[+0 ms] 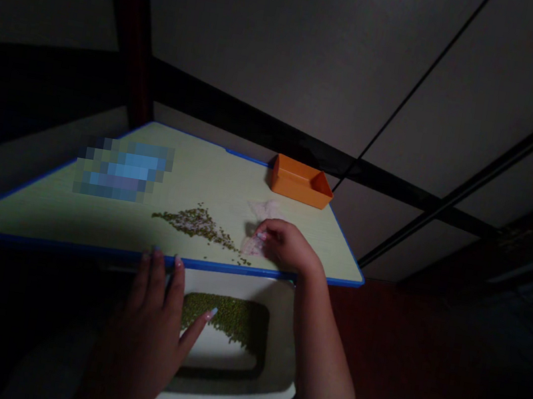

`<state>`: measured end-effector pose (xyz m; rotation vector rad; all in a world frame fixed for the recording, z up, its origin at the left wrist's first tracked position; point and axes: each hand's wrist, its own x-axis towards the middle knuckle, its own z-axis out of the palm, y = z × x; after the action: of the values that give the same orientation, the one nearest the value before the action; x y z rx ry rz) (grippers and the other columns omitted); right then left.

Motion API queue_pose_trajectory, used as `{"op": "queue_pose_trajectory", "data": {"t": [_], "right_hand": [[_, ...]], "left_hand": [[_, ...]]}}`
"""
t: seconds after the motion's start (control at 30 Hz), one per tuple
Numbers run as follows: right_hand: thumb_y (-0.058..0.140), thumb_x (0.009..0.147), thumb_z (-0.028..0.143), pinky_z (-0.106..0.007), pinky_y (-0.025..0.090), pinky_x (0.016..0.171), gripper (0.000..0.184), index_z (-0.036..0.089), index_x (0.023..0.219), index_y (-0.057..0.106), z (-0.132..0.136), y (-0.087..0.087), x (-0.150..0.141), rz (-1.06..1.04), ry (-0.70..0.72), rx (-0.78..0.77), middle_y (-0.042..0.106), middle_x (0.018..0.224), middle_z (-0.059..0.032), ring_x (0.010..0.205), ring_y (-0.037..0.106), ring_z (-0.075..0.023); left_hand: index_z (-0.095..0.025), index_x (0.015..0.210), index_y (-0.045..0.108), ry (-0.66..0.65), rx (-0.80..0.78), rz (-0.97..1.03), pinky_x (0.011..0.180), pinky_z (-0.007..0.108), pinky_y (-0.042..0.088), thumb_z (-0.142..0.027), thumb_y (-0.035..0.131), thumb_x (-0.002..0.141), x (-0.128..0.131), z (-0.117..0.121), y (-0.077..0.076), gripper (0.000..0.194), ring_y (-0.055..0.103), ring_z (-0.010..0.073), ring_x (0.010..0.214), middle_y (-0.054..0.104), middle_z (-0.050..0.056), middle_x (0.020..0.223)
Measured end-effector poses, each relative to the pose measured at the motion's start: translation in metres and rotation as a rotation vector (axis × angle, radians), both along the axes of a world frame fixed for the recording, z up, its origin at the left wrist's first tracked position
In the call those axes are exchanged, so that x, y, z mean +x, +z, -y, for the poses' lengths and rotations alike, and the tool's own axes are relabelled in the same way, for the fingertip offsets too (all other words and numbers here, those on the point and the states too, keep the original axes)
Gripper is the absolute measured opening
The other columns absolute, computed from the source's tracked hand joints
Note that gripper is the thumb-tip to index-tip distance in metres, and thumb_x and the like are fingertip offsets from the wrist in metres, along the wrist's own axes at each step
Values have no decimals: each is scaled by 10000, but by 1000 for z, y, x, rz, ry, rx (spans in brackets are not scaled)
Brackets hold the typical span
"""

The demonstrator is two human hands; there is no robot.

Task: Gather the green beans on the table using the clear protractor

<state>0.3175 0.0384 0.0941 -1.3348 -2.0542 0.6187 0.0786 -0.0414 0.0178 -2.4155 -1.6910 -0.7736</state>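
A pale table (pixel 92 212) with a blue edge carries a scattered line of small green beans (pixel 196 223). My right hand (pixel 284 246) rests on the table at the right end of the beans, fingers curled on a thin clear plastic bag (pixel 261 215). Below the table's front edge a white basin (pixel 271 362) holds more green beans (pixel 232 319). My left hand (pixel 149 329) lies over the basin's left rim, fingers stretched toward the table edge, thumb pointing over the beans. It holds nothing that I can see.
An orange rectangular tray (pixel 302 181) stands at the table's far right corner. A blurred blue patch (pixel 122 170) lies on the table's left part. Dark wall panels and a dark post (pixel 130 36) rise behind the table. The surroundings are dim.
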Motion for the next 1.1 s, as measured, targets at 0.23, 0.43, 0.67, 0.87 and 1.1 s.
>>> {"op": "queue_pose_trajectory", "data": {"t": [0.23,0.43,0.67,0.87,1.1], "right_hand": [[503,777,95,-230,388,686,127,149,800,616,-1,-1,-2,-7,8,18,599,787,-14,734,514,-108],[505,779,100,-236,392,692,129,147,798,624,-2,-1,-4,-7,41,25,607,793,-22,743,522,-114],[486,770,92,-226,392,649,154,142,794,629,0,1,-3,-44,51,-15,583,749,-8,686,502,-102],[491,780,95,-223,394,642,144,140,796,626,1,2,-3,-46,65,-26,584,761,-12,694,500,-100],[491,778,59,-217,396,662,149,131,783,622,2,5,-8,-24,66,-8,592,758,-10,707,512,-97]], "left_hand": [[-24,1366,211,2,5,-1,1045,543,331,-641,327,750,0,1,0,879,132,417,1397,189,334,1461],[-31,1371,198,6,4,12,1045,539,333,-635,330,753,0,2,1,874,127,410,1401,194,329,1462],[-22,1362,222,6,1,-2,1036,540,342,-620,337,757,-1,2,1,859,144,420,1393,211,337,1452],[-15,1358,229,11,-10,-8,1035,543,342,-626,342,753,0,2,4,867,137,418,1396,223,343,1445],[-16,1358,230,2,4,1,1051,540,320,-619,355,752,1,2,2,864,121,414,1400,204,344,1450]]}}
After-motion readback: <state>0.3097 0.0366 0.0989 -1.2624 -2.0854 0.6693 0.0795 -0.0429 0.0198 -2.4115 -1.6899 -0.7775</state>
